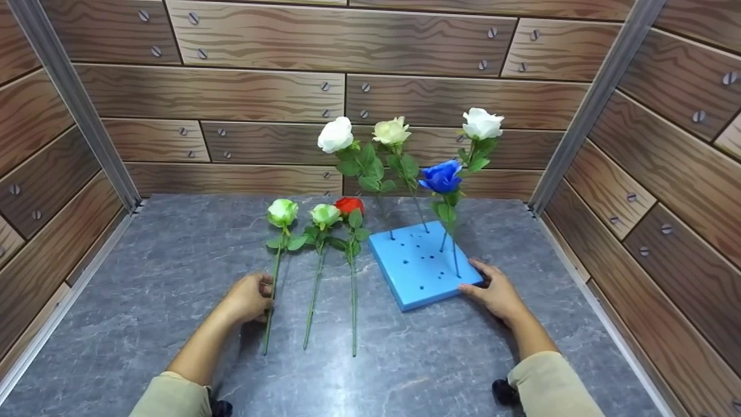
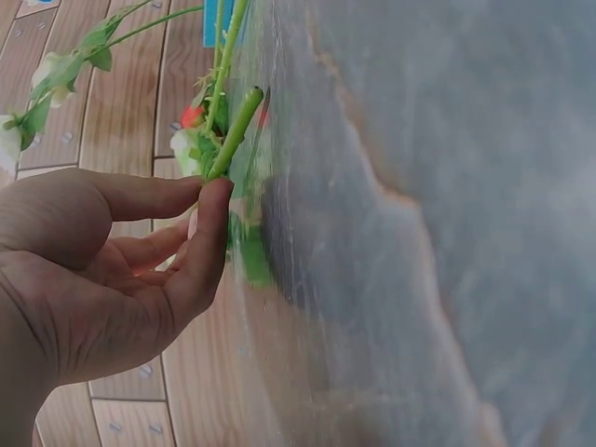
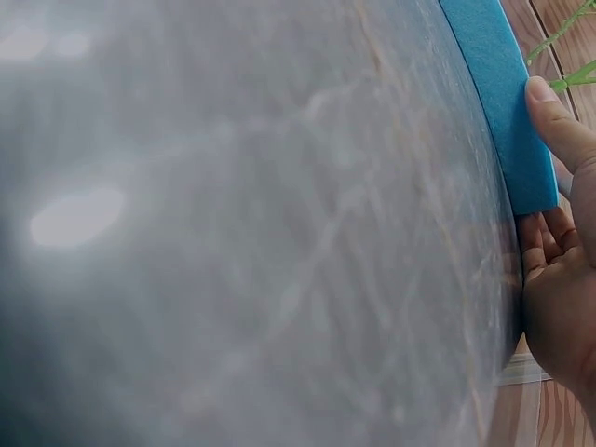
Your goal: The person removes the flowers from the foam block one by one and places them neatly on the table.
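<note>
- Closest to the head camera are two pale sleeves, one behind each grip, over the grey counter.
- In the head view, the left grip has its fingers curled around the stem of a light-green rose, whose bloom lies ahead of it.
- Just right of that grip, a second green rose and a red rose lie with their stems pointing back toward the person.
- The right grip holds the near right corner of a blue block, thumb and fingers bent about it.
- Ahead and left of the right grip, a blue rose, two white roses and a cream rose stand in the block.
- In the left wrist view, thumb and forefinger pinch the stem, its cut end jutting past the fingertips.
- In the right wrist view, the thumb touches the block's upper side, other fingers below its corner.
</note>
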